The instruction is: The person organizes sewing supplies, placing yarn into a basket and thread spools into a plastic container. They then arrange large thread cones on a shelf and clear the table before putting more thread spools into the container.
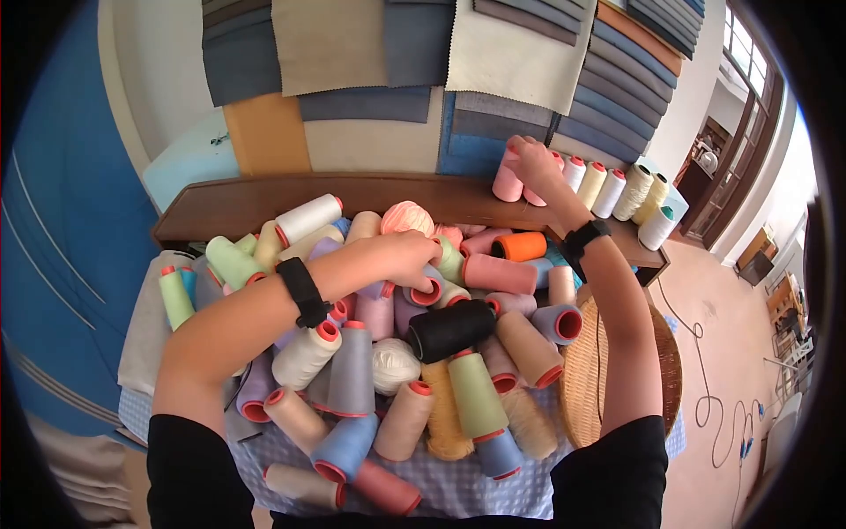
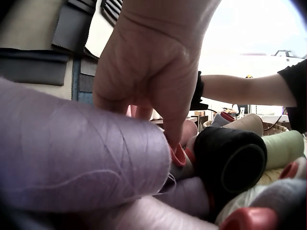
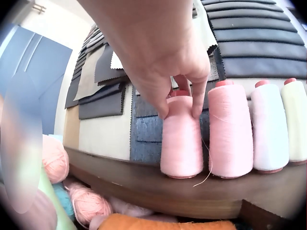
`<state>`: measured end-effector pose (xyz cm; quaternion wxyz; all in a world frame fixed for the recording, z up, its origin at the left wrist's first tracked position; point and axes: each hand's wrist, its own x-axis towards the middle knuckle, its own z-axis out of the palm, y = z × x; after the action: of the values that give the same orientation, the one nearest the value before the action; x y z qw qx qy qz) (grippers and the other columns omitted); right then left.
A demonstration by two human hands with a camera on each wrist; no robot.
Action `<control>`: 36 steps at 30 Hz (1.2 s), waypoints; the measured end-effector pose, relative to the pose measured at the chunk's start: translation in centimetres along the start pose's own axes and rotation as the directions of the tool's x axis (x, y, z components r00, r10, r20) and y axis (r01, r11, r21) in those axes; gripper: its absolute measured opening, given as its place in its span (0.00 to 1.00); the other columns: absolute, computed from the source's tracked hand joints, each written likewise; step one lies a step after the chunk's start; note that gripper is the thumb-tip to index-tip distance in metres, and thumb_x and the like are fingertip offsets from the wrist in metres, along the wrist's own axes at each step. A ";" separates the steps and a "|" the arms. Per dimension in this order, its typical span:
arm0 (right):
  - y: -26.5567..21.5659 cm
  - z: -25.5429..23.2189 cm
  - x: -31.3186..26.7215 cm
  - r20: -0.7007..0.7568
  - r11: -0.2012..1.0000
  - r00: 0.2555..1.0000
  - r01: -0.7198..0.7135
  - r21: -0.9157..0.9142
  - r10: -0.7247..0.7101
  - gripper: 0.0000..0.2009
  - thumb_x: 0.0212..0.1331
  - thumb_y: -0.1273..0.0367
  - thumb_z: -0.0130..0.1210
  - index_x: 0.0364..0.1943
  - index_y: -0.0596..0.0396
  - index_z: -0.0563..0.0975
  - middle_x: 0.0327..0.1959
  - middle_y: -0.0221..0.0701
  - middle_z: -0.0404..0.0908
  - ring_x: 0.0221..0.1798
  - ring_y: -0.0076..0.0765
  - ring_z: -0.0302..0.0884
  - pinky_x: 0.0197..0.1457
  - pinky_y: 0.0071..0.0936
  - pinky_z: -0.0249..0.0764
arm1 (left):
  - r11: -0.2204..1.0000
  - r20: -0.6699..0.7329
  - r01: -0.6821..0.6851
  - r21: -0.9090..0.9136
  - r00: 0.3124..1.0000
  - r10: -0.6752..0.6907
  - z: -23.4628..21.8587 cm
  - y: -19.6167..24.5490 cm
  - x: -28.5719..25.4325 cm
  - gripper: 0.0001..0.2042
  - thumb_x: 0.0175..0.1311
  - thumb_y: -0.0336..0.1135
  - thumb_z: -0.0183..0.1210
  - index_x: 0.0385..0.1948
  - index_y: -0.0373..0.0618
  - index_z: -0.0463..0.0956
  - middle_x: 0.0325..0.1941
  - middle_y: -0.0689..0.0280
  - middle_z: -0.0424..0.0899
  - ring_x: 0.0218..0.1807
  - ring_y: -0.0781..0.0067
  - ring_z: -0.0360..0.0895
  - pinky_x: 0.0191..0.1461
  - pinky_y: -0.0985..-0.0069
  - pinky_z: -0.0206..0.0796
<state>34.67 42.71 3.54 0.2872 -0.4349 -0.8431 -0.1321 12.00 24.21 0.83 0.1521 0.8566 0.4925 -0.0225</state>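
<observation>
At the ledge, my right hand (image 1: pixel 534 165) grips the top of a pink thread cone (image 3: pixel 182 139) between thumb and fingers. The cone stands upright on the brown wooden ledge (image 3: pixel 144 179), beside a second pink thread cone (image 3: pixel 230 132). Over the pile, my left hand (image 1: pixel 401 259) reaches down with bent fingers at a greyish thread cone (image 1: pixel 427 292) with a red rim. One fingertip meets that red rim in the left wrist view, where a lilac cone (image 2: pixel 86 148) hides part of the scene. A black thread cone (image 1: pixel 452 331) lies just in front.
White, cream and yellow cones (image 1: pixel 631 192) line the ledge to the right. Many cones and yarn balls (image 1: pixel 397 367) heap on a checked cloth (image 1: pixel 264 467). A wicker basket (image 1: pixel 667 379) sits at right; fabric swatches (image 1: pixel 361 44) hang behind the ledge.
</observation>
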 end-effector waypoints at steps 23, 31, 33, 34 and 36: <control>-9.2 -6.7 -5.8 0.839 0.976 0.502 0.152 0.155 -0.211 0.34 0.44 0.56 0.61 0.58 0.52 0.64 0.47 0.45 0.75 0.46 0.42 0.77 0.43 0.32 0.75 | 0.875 -0.097 0.086 -0.477 0.984 -0.150 -5.5 2.4 -4.3 0.18 0.51 0.22 0.43 0.41 0.48 0.76 0.39 0.56 0.79 0.30 0.68 0.81 0.32 0.74 0.76; -5.4 -6.9 -3.5 0.623 0.661 0.777 -0.420 0.622 -0.093 0.33 0.45 0.58 0.59 0.57 0.56 0.64 0.44 0.39 0.72 0.45 0.33 0.74 0.39 0.28 0.76 | 0.134 -0.323 -0.298 -0.945 0.910 -0.261 -7.4 0.2 -6.2 0.14 0.64 0.25 0.41 0.51 0.45 0.63 0.50 0.56 0.69 0.43 0.64 0.77 0.45 0.72 0.76; -5.6 -7.3 -2.8 0.569 0.803 0.822 -0.345 0.486 0.008 0.31 0.45 0.58 0.59 0.56 0.54 0.65 0.43 0.35 0.73 0.44 0.31 0.73 0.38 0.25 0.75 | 0.056 -0.372 -0.370 -0.927 0.895 -0.245 -7.4 -0.1 -6.3 0.14 0.64 0.26 0.41 0.51 0.45 0.63 0.53 0.53 0.66 0.48 0.60 0.74 0.51 0.66 0.73; -5.6 -7.2 -2.7 0.569 0.805 0.822 -0.341 0.485 0.006 0.31 0.45 0.58 0.59 0.56 0.54 0.65 0.43 0.35 0.73 0.44 0.31 0.73 0.38 0.25 0.75 | -0.029 -0.340 -0.355 -0.934 0.913 -0.228 -7.6 -0.4 -6.3 0.14 0.63 0.28 0.42 0.51 0.45 0.62 0.53 0.52 0.66 0.48 0.57 0.74 0.52 0.64 0.73; -5.8 -7.0 -2.7 0.397 0.763 0.918 -0.273 0.586 0.024 0.29 0.45 0.60 0.60 0.54 0.51 0.67 0.41 0.32 0.73 0.41 0.28 0.73 0.35 0.23 0.74 | -0.114 -0.314 -0.342 -0.933 0.926 -0.210 -7.7 -0.9 -6.2 0.14 0.63 0.29 0.43 0.51 0.44 0.62 0.53 0.51 0.66 0.48 0.55 0.73 0.52 0.62 0.72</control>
<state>33.82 34.26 7.74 0.2636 -0.3967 -0.8385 0.2648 7.15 21.62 9.15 0.6449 0.4640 0.3153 0.5190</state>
